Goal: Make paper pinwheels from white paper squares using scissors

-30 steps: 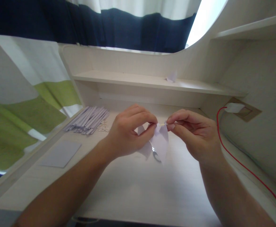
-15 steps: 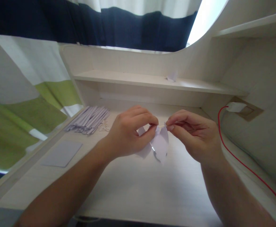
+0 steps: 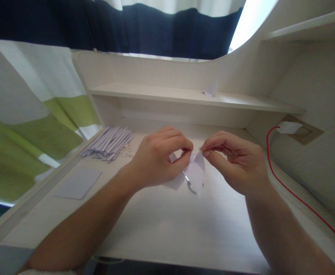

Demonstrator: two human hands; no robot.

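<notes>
Has a dark-blue curtain (image 3: pixel 161 32) at twelve o'clock, a green-white curtain (image 3: pixel 44 137) at nine, bright light (image 3: pixel 251 23) at one.

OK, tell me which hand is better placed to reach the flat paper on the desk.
Probably the left hand: the flat paper lies on its side, and the right hand is farther away. The left does pinch the gathered paper, though.
</notes>
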